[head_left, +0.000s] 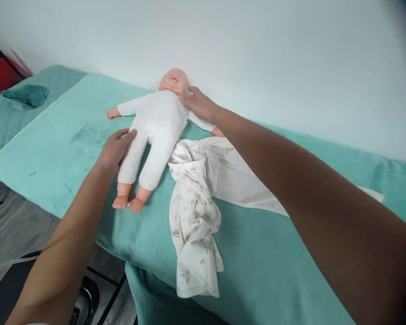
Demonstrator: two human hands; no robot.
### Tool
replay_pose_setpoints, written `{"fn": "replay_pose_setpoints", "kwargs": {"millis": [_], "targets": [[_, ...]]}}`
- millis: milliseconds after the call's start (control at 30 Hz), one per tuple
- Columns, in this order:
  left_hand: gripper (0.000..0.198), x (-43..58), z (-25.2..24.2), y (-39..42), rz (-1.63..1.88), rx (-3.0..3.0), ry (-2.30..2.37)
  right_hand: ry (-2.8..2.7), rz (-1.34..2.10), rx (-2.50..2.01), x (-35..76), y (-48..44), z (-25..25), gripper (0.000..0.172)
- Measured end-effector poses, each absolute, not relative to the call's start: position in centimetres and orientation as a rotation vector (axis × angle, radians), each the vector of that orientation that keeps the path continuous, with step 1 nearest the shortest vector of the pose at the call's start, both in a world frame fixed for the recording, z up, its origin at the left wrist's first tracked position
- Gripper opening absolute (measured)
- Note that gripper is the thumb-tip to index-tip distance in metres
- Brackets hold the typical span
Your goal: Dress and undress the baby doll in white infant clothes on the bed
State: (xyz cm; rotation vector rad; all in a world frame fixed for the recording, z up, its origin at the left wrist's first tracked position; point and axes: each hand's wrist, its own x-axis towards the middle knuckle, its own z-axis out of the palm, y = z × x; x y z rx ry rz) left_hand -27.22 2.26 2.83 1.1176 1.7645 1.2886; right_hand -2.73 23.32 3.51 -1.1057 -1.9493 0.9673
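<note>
A baby doll point(160, 117) with a white cloth body lies on its back, its head toward the wall and its bare feet toward me. My left hand point(117, 146) grips the doll at the hip and thigh, thumb on top. At the doll's neck and shoulder, my right hand point(201, 104) takes hold from the other side, its fingers partly hidden behind the head. Close by the doll's leg is a crumpled printed baby garment point(194, 216), one end hanging toward the near edge. A plain white cloth point(237, 176) spreads beside it, partly covered by my right forearm.
Green padded covering point(71, 135) lies over the bed, with a face hole point(25, 95) at the left end. A white wall point(257, 58) runs along the far side. Below the near edge are a black stool-like object point(88, 293) and grey floor point(6, 216).
</note>
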Motion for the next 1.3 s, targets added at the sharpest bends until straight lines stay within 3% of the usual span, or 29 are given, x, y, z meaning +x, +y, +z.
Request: {"fn": "replay_pose_setpoints", "kwargs": {"millis": [133,267,400,567,667,733,833,933,1100,1200,1300], "targets": [[0.044,-24.9,3.5,-1.4,1.178,1.850,2.126,-2.207,0.667,-1.629,4.1,21.5,3.0,0.063],[0.057,-20.4,3.9,-4.1,0.649,2.608,1.714,-2.419,0.623,-1.857,10.9,18.5,3.2,0.054],[0.069,-15.8,3.1,-3.4,0.424,2.767,1.498,-2.741,0.463,-1.814,13.4,13.5,4.2,0.041],[0.078,-11.1,3.5,-1.7,0.534,2.773,1.440,-2.794,0.277,-1.371,11.4,3.5,5.7,0.026],[0.047,-9.6,4.6,-2.1,0.549,2.808,1.335,-2.861,0.323,-1.123,10.7,-2.3,7.2,0.026],[0.026,-9.2,5.4,-3.1,0.638,2.714,1.427,-2.807,0.356,-1.249,11.5,-4.7,8.2,0.026],[0.022,-8.9,7.0,-5.4,1.039,2.290,1.695,-2.526,0.427,-1.645,14.0,-6.1,9.3,0.035],[0.024,-7.9,8.9,-8.2,1.460,1.864,1.690,-2.354,0.631,-1.756,16.3,-6.8,9.1,0.039],[0.025,-5.7,9.5,-13.2,1.609,1.694,1.536,-1.916,1.376,-1.136,15.6,-11.3,6.4,0.041],[0.044,-5.4,7.3,-16.5,1.496,1.875,1.424,-1.441,1.616,-1.085,13.4,-14.6,4.8,0.048],[0.093,-6.1,4.3,-19.8,1.442,2.042,1.380,-1.270,1.678,-1.073,11.0,-16.9,4.3,0.048]]}}
